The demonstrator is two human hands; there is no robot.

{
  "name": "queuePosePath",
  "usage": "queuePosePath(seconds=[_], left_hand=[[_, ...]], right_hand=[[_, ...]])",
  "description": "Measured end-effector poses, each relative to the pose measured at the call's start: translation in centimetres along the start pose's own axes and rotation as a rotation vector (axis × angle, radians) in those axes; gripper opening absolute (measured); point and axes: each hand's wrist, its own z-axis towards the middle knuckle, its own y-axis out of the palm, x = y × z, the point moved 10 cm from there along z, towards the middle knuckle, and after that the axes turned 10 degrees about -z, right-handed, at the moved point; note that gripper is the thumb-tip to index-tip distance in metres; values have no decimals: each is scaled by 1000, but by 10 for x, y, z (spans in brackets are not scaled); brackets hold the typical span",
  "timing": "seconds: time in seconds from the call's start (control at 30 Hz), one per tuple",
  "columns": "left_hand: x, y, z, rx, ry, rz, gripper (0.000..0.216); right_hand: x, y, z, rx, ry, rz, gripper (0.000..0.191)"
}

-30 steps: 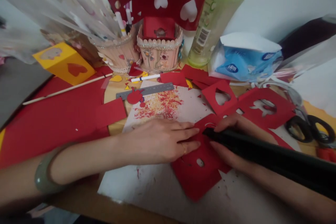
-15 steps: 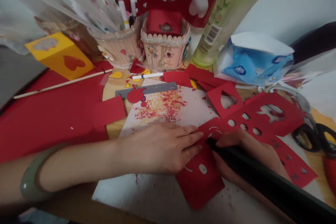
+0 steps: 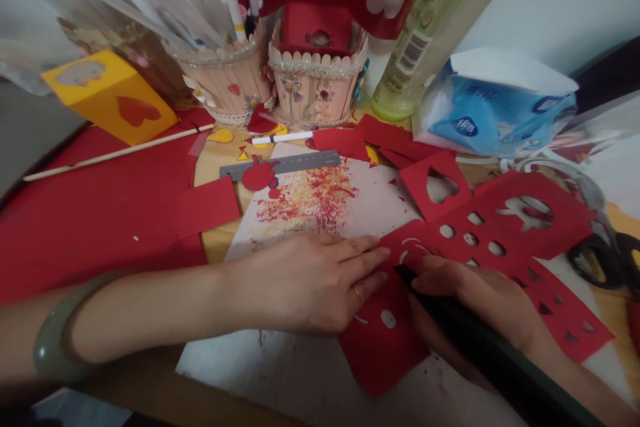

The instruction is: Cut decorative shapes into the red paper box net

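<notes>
A sheet of red card (image 3: 380,363) with cut-out curves and an oval lies on the white board (image 3: 260,373). My left hand (image 3: 320,280) rests flat on its left edge, fingers stretched out and slightly apart, holding nothing. In my right hand (image 3: 480,300) is a long black pen-like tool (image 3: 485,347), its narrow end touching or just over the card beside my left fingertips. My right fingers partly cover the curved cuts; the very tip is too dark to make out. More red card with punched holes (image 3: 550,210) lies right of my right hand.
Behind the board sit a grey ruler (image 3: 310,161), a white marker (image 3: 283,138) and two decorated stick baskets (image 3: 317,90). A green bottle (image 3: 400,73), a blue tissue pack (image 3: 500,113) and black-handled scissors (image 3: 593,260) are rightward. A yellow box (image 3: 113,100) stands left.
My right hand and the black tool have shifted slightly, with the tool's back end swinging down and left. My left hand stays on the card. The view has moved a little.
</notes>
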Motion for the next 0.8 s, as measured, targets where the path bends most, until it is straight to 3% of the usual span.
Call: queuePosePath(seconds=[0.23,0.47,0.8], left_hand=[[0,2,0,-12,-8,0,36],[2,3,0,1,21,7,29],[2,2,-1,26,31,4,32]], right_hand=[[2,0,-1,8,33,-18,21],[17,-5,-2,29,239,147,18],[19,0,-1,-11,219,117,20]])
